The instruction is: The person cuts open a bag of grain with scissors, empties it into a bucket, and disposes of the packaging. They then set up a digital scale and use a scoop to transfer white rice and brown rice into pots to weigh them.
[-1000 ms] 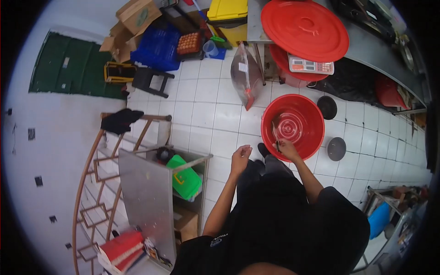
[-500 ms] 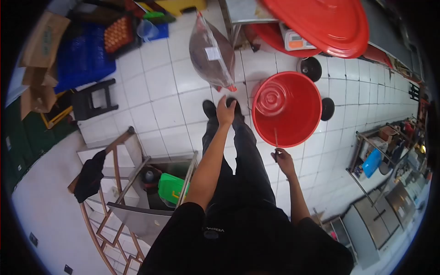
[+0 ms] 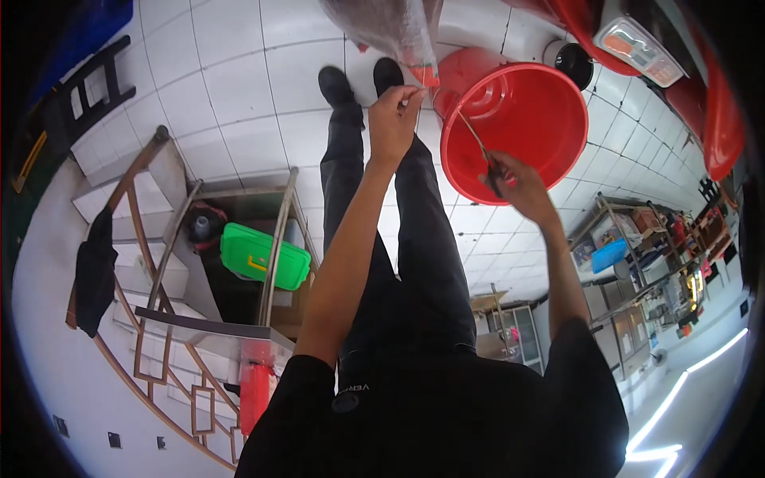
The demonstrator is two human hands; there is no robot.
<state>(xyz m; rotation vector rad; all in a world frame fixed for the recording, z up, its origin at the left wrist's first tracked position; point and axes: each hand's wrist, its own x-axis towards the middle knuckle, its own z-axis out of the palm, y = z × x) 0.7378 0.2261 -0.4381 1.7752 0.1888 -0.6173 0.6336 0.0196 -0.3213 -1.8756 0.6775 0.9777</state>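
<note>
Bag [image 3: 382,24]: left of the tub [image 3: 550,111], cut off by the view's top; long axis slants toward the tub, red end [image 3: 429,76] tipped its way.
Left hand [image 3: 392,126]: nearer the bag, fingertips pinched on its end.
Right hand [image 3: 522,187]: curled round the tool [image 3: 476,138], above the tub's near rim.
Tool: lengthwise over the tub's left side, tip toward the bag.

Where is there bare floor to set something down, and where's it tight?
Bare tiles lie between the stool and the left shoe, and another patch between the tub and the rack. It is crowded where the bag, left hand and tub sit close together, and beyond the tub by the bowl and scale.
</note>
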